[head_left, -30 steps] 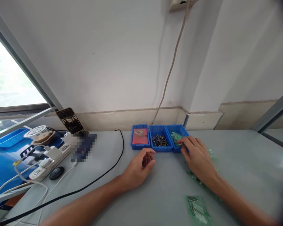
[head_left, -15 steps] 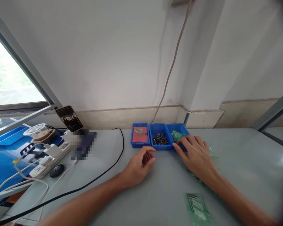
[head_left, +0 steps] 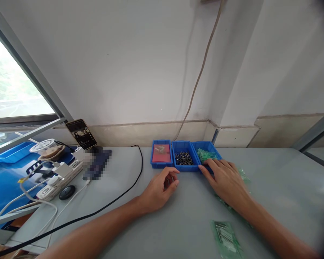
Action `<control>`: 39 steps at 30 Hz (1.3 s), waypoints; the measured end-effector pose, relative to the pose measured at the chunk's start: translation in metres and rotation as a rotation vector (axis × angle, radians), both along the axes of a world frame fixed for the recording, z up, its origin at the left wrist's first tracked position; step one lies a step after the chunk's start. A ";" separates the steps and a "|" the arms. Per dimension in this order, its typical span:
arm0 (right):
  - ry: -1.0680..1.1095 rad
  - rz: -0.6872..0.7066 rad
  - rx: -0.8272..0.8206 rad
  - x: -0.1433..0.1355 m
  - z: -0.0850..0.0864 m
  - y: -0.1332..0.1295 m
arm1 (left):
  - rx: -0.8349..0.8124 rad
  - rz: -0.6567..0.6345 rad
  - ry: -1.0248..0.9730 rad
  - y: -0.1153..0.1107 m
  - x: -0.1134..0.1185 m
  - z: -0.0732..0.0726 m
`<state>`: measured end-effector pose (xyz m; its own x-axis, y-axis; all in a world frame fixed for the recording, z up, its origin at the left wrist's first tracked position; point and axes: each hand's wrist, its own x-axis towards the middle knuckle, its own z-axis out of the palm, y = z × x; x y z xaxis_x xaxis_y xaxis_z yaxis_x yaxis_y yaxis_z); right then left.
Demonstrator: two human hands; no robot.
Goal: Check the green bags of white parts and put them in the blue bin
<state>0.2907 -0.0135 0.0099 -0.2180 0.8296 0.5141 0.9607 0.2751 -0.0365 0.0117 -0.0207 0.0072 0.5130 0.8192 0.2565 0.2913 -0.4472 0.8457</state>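
Note:
My left hand [head_left: 160,189] rests on the grey table with its fingers loosely curled, thumb and forefinger apart, nothing visible in it. Just beyond it are a blue bin [head_left: 152,164] with a pink sheet and small clear pieces, and a blue bin [head_left: 187,168] of dark metal screws or pins. My right hand [head_left: 225,176] reaches over the front right corner of a third blue bin [head_left: 205,144] holding green plastic pieces [head_left: 205,154]. Its thumb is apart from the fingers, near the bin's front wall. Green plastic bags [head_left: 244,176] lie partly hidden under the right hand and forearm.
A green bag of metal pins [head_left: 226,237] lies at the front. A black cable [head_left: 110,205] crosses the table's left side. Farther left are a power strip [head_left: 62,180], a black mouse-like object [head_left: 67,192], a propped phone [head_left: 81,134] and a lidded cup [head_left: 44,146].
The camera view has shifted slightly. My right hand's fingers have lowered and flattened a little at the right bin, showing more of the green pieces. My left hand stays in place.

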 end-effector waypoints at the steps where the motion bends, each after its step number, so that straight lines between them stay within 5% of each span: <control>1: 0.001 0.001 -0.001 0.000 0.000 0.000 | 0.000 0.002 0.000 0.000 0.000 0.000; 39: 0.011 0.021 -0.003 -0.003 -0.014 0.001 | 0.124 0.069 0.013 -0.002 0.000 0.000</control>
